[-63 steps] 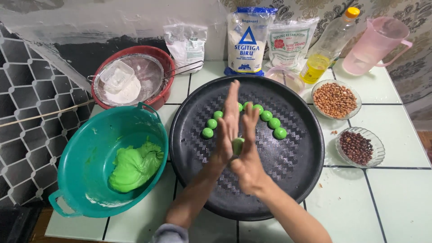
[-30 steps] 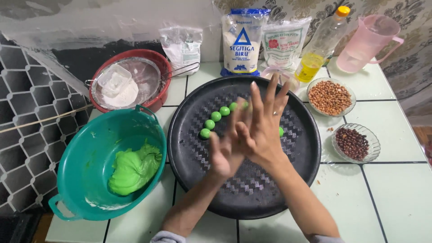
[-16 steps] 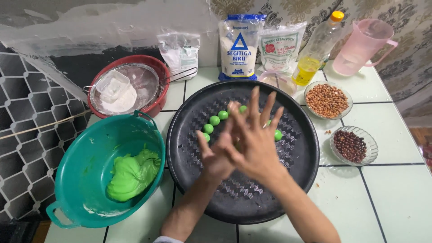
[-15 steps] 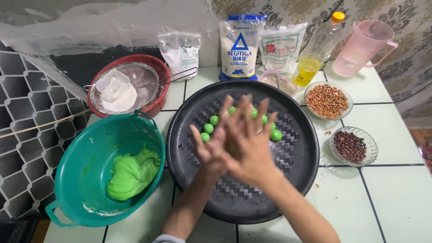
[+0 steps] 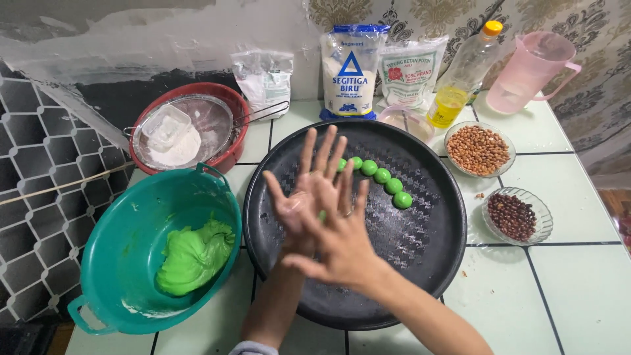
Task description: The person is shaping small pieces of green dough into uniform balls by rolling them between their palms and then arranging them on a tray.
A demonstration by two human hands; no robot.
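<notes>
Rolling a bit of green dough between flat, pressed-together palms, the left hand and right hand hover at frame centre over the round black tray. Five finished green balls line its upper middle; most dough waits in the teal bowl, lower left.

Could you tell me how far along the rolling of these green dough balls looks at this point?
Early on. Done: a short curved row of green dough balls sits on the black round tray. In hand: a bit of green dough shows between the left hand and right hand, pressed palm to palm. Left: a large lump of green dough remains in the teal basin.
</notes>
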